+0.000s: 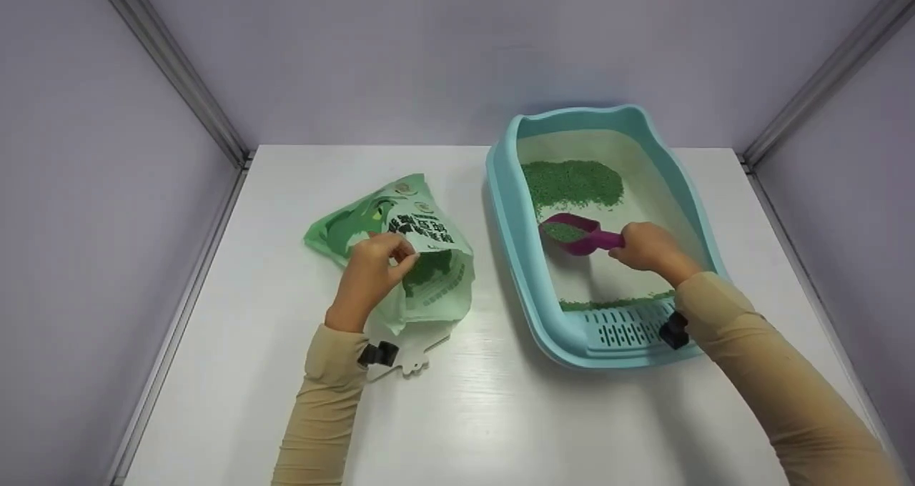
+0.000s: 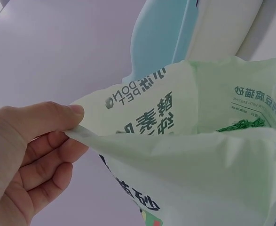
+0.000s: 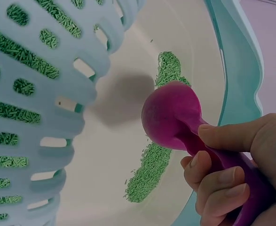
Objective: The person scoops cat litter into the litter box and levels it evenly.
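In the head view my left hand [image 1: 375, 268] pinches the rim of a green and white cat litter bag [image 1: 429, 221] between thumb and forefinger. The bag lies on its side with its mouth towards me, and green pellets [image 2: 241, 125] show inside it in the left wrist view. My right hand [image 1: 650, 250] grips the handle of a purple scoop [image 1: 587, 239] that carries green pellets. The scoop is over the blue litter box [image 1: 518, 257], and its underside [image 3: 170, 115] faces the right wrist camera. A pile of green pellets [image 1: 575, 182] lies at the box's far end.
A slotted blue grate [image 1: 622, 329] spans the box's near end, with pellets under its slots. A flat pale board [image 1: 411, 354] with a shaped edge lies partly under the bag on the white table [image 1: 472, 414]. Walls stand behind and at both sides.
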The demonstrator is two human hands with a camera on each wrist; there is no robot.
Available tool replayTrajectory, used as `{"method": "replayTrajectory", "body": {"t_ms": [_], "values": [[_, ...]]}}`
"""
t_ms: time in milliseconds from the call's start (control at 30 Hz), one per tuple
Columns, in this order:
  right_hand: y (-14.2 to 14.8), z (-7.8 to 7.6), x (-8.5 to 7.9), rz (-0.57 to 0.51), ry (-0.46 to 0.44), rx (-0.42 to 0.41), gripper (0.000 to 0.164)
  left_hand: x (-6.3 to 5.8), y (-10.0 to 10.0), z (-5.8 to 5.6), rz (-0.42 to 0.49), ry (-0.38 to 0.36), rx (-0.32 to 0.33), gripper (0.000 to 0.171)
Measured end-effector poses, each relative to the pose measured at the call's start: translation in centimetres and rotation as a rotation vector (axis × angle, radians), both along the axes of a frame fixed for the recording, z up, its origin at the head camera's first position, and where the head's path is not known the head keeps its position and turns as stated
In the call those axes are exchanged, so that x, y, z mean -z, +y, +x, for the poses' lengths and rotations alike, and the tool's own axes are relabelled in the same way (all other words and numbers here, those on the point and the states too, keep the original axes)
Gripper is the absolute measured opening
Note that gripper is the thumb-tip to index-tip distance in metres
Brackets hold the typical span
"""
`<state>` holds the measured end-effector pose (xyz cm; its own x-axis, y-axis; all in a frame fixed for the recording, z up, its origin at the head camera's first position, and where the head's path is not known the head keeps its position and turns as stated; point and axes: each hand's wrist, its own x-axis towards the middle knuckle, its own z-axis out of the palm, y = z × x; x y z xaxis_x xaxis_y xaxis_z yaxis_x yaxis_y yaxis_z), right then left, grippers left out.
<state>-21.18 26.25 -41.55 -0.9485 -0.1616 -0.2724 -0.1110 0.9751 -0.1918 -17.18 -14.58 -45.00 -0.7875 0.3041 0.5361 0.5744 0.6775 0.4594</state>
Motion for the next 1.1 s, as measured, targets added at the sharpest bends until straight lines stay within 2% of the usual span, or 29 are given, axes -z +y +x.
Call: {"method": "replayTrajectory", "body": {"t_ms": [300, 767, 1100], "values": [[-0.4, -0.2, -0.4, 0.025, 0.033, -0.015, 0.025, -0.1, 0.0, 0.0, 0.010, -0.005, 0.008, 0.009], [-0.5, -0.9, -0.6, 0.004, 0.047, 0.039, 0.024, 0.0, 0.0, -0.2, 0.000, -0.002, -0.006, 0.009], [-1.6, -1.7, -0.7, 0.065, 0.098, 0.083, 0.025, 0.0, 0.1, 0.2, 0.008, 0.002, -0.003, 0.008]]}}
